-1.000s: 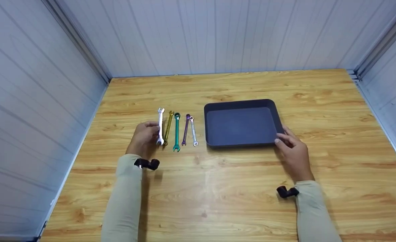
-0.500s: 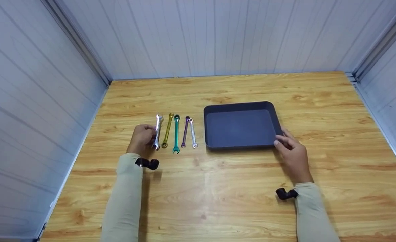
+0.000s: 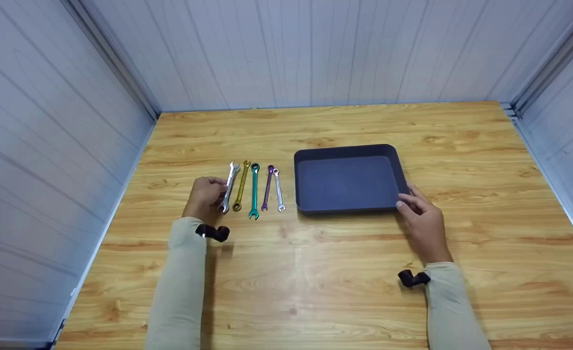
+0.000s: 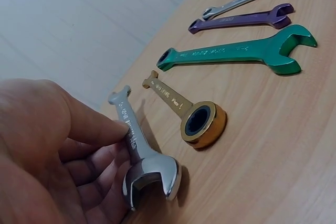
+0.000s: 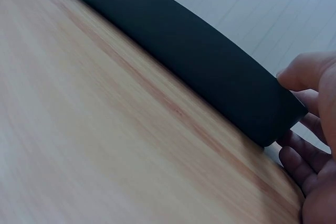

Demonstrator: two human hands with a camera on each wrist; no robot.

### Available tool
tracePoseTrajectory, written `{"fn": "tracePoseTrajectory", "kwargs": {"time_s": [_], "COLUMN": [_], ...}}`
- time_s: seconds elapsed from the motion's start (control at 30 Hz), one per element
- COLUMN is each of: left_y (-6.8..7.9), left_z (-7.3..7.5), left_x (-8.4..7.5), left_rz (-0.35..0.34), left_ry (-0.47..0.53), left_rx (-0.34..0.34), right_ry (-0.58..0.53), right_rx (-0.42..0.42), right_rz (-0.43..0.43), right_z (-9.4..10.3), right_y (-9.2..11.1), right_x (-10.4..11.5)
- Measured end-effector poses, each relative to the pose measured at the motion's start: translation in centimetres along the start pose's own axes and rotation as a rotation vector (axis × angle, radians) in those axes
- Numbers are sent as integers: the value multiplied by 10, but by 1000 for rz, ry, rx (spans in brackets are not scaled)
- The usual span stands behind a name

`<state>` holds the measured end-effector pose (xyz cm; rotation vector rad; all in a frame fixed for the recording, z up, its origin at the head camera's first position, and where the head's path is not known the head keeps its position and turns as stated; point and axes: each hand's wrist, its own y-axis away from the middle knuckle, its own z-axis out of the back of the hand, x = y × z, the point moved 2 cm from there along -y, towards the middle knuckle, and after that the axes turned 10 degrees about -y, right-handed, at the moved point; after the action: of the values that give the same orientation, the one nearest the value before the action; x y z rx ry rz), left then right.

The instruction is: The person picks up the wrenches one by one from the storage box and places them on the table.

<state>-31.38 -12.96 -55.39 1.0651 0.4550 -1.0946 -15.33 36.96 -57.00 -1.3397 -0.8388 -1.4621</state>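
Note:
My left hand (image 3: 204,195) pinches a large silver wrench (image 4: 137,135) between thumb and fingers. The wrench tilts slightly, with an open jaw end pointing toward the wrist camera. Right beside it lies a gold ratchet wrench (image 4: 173,98), ring end nearer me. Farther right lie a green wrench (image 3: 254,192), a purple wrench (image 3: 268,188) and a small silver wrench (image 3: 279,190), side by side. My right hand (image 3: 425,221) holds the near right corner of a dark rectangular tray (image 3: 349,211). In the right wrist view its thumb is on the tray rim, fingers around the corner.
The wooden table (image 3: 296,282) carries the wrenches and the tray. White panel walls (image 3: 286,53) stand at the back and both sides. The tray sits just right of the wrench row.
The silver wrench in my left hand has shifted slightly left, away from the gold one, and now leans more. My right hand stays at the tray's corner.

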Motion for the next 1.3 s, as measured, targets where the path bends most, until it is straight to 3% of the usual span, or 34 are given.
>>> {"fn": "tracePoseTrajectory", "kwargs": {"time_s": [0.2,0.43,0.7,0.9,1.3], "left_y": [0,-2,-3,1,2], "left_z": [-1,-4,-5,-8,-15], "left_x": [1,-6,-6,1,0], "left_rz": [12,-27,-51,-58,-67], "left_ry": [0,-58,-89,-85,68], "left_rx": [6,-46,-67,-90,-135], "right_ry": [0,-2,17,50,22], "right_rx": [-4,-15,-19,-6,-27], "right_rz": [-11,-12,0,7,10], "right_z": [0,-1,5,7,10], "right_y": [4,9,5,8,10], "right_x": [5,26,4,1,3]}}
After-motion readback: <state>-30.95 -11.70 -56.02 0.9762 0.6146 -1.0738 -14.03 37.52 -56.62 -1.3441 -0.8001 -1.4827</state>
